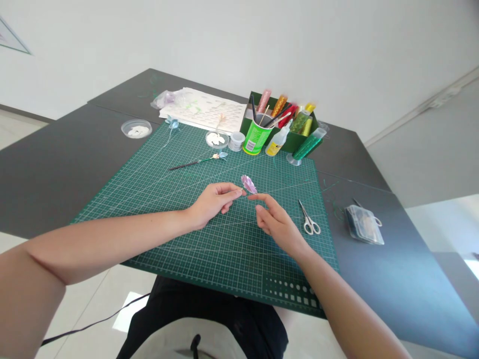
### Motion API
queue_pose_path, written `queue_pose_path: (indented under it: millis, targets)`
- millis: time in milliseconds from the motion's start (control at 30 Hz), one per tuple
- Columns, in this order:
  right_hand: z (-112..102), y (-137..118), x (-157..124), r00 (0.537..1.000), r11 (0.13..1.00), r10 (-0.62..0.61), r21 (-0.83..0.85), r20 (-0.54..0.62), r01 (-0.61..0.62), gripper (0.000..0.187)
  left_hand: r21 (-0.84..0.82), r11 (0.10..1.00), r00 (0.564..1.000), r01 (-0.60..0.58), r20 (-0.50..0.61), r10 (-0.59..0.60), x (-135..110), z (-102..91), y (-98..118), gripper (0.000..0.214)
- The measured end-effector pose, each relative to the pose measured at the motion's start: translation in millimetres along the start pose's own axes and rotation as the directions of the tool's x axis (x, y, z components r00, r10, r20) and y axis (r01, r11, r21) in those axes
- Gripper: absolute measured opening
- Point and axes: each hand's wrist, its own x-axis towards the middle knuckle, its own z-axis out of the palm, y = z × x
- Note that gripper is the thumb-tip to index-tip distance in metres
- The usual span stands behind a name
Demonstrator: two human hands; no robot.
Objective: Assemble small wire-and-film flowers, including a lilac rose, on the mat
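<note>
A small purple flower [249, 184] with layered petals is held above the green cutting mat [209, 244]. My left hand [215, 202] pinches it at its base between thumb and fingertips. Close below the flower is my right hand [273, 219], its index finger stretched out and the thumb apart. That fingertip is at the flower's lower edge; whether it touches, I cannot tell. Nothing shows in my right hand. Farther back on the mat lies a thin dark-handled stick [187, 164] with a pale blue flower [223, 155] at its end.
White-handled scissors [310, 219] lie right of my right hand. Behind stand a green can of tools [256, 139], a glue bottle [277, 142] and a dark green box [247, 112] of glitter tubes. Dishes of white pieces [217, 139] and a plastic case [364, 224] sit around.
</note>
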Motion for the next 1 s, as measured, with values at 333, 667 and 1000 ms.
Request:
queue_pose_path:
  millis: [333,667,1000]
  targets:
    - [-0.9,-3.2,-3.6,0.998,0.996,-0.057,-0.072,0.032,0.059,0.027,0.072,0.997,0.999,0.034,-0.017,-0.033,-1.0,3.4,5.0,0.018]
    - [-5.3,-14.3,-13.8,0.966,0.963,-0.253,-0.107,-0.046,0.247,0.034,0.360,0.933,0.994,-0.020,0.107,-0.020,-4.7,3.4,0.5,0.016]
    - [-6.6,-16.4,-17.4,0.912,0.920,-0.381,-0.162,-0.149,0.358,0.017,0.512,0.853,0.973,-0.103,0.228,-0.020,-13.8,8.3,1.6,0.013]
